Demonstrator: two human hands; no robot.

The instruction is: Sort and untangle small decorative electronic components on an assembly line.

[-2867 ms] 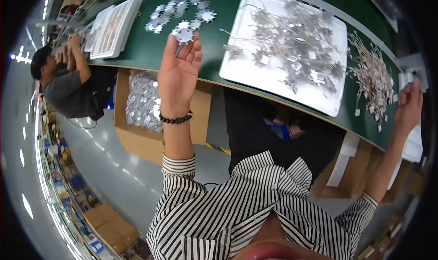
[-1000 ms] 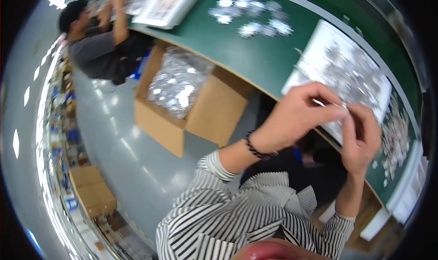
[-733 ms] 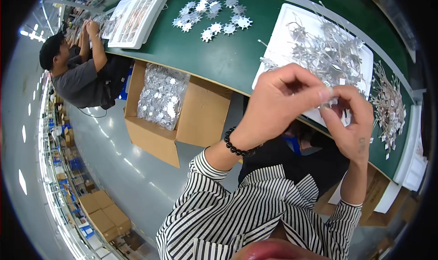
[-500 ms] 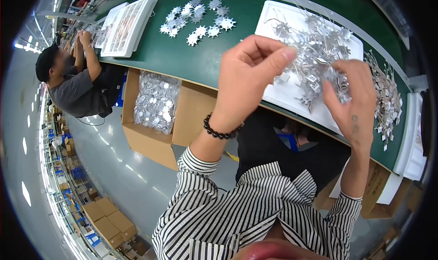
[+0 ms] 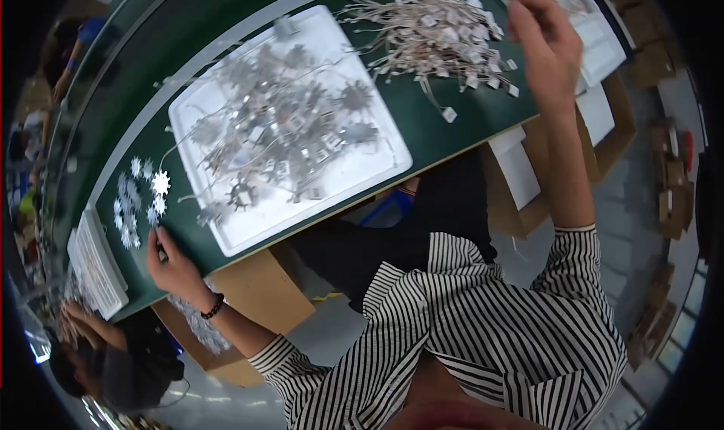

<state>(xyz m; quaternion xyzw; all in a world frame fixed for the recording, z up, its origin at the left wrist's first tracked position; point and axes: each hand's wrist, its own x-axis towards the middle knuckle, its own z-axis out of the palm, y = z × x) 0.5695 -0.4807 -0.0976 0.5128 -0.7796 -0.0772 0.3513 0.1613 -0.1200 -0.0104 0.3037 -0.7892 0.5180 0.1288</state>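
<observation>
My left hand point(image 5: 178, 273) is at the left end of the green bench, thumb and forefinger pinched at the edge of a silver gear-shaped plate point(image 5: 153, 214). Several more such plates point(image 5: 130, 196) lie around it. Over the right side, my right hand point(image 5: 549, 53) is raised beside a pile of white-plugged wire leads point(image 5: 441, 34). Its fingers are curled toward the thumb; anything between them is too small to make out. Between my hands, a white tray point(image 5: 253, 238) carries a tangled heap of silver gear-shaped parts with wires and small white connectors point(image 5: 294, 117).
A white compartment tray point(image 5: 98, 268) stands at the bench's left end, another point(image 5: 596, 53) at the far right. Below the front edge are open cardboard boxes point(image 5: 264, 294), one with bagged silver parts point(image 5: 197, 321). A co-worker point(image 5: 124, 362) sits at the lower left.
My view has turned toward the right. My hands have parted from over the heaped tray, the left to the loose silver plates, the right to the wire leads.
</observation>
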